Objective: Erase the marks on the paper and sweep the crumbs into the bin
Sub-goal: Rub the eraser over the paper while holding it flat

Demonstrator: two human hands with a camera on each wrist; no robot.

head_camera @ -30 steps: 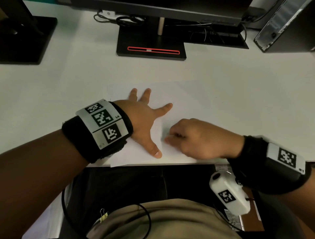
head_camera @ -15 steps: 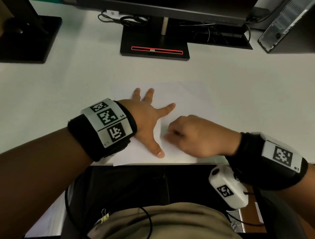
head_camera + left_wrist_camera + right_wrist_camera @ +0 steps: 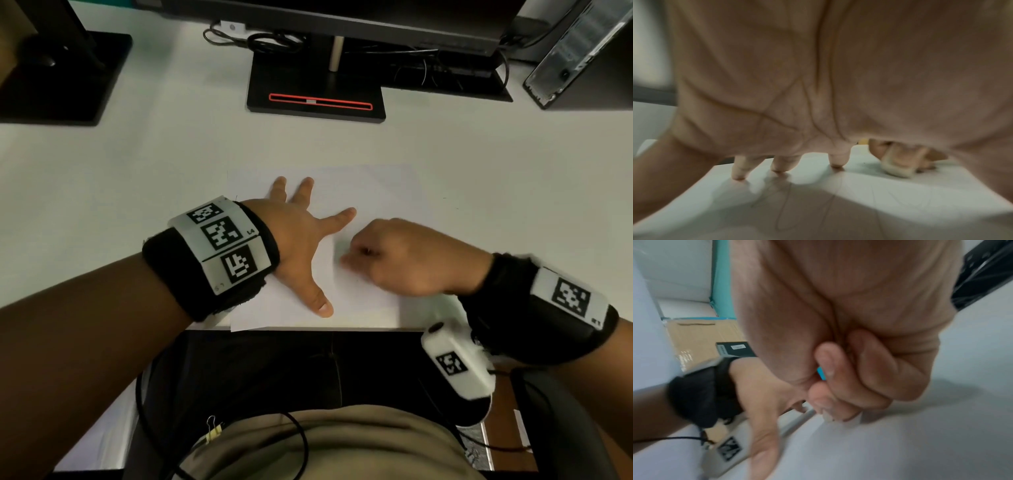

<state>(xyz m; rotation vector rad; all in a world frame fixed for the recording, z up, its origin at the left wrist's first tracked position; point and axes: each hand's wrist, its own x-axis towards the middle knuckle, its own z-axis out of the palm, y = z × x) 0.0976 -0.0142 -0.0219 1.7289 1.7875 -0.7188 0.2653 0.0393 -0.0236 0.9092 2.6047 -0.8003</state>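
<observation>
the left hand point(image 3: 301, 240) is lying flat with fingers spread, pressing the paper point(image 3: 370, 192) down near the front edge of the desk point(image 3: 137, 171). the right hand point(image 3: 407, 257) is sitting just beside it, fingers curled and pinching a pale eraser point(image 3: 897, 165), its end touching the sheet. faint pencil marks point(image 3: 781, 209) are showing under the left palm in the left wrist view, so the erasing looks unfinished.

the sheet is looking thin, light and limp, likely to slide or buckle under a hard rub, so pinning it close to the rubbing spot, as the spread hand is doing, seems wise. the eraser is looking small, soft and a bit grippy; holding it low near the working end should be keeping it from bending. any crumbs would be tiny and light; i can't make them out here, and no bin is showing.

the desk is white, smooth and hard. a monitor stand point(image 3: 315, 92) is standing well behind the paper, another dark base point(image 3: 58, 75) far left, a pc case point(image 3: 579, 51) far right, cables trailing between them.
</observation>
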